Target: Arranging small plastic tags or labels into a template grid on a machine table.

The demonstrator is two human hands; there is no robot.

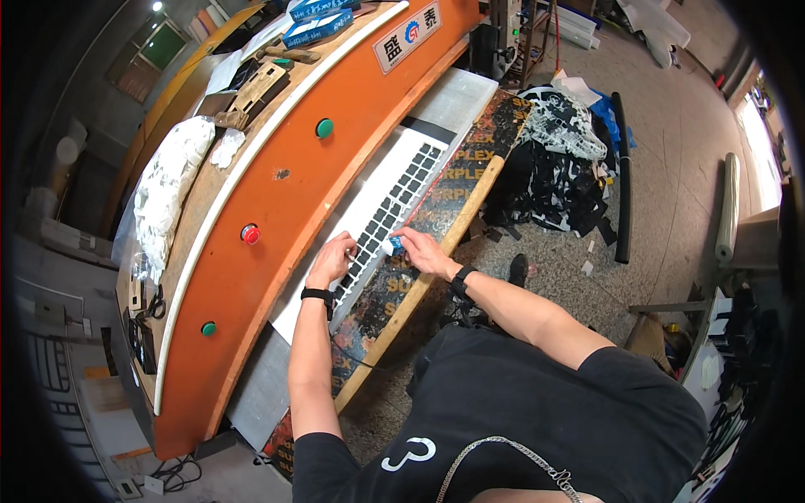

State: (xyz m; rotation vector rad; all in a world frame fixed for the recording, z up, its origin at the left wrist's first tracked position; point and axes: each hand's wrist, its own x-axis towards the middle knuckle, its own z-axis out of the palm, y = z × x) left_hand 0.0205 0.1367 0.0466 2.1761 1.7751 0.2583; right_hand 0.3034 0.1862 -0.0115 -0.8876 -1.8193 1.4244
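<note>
A long white sheet with a grid of black squares lies on a silver metal bed below the orange machine front. My left hand rests at the sheet's left part beside the grid, its fingers curled and pressed together at the squares; whether they grip anything is too small to tell. My right hand is closed on a small blue-and-white item at the grid's right edge.
Green buttons and a red button are on the machine front, with white crumpled material on top. A wooden rail edges the printed board. A heap of black scraps and rolls are on the right.
</note>
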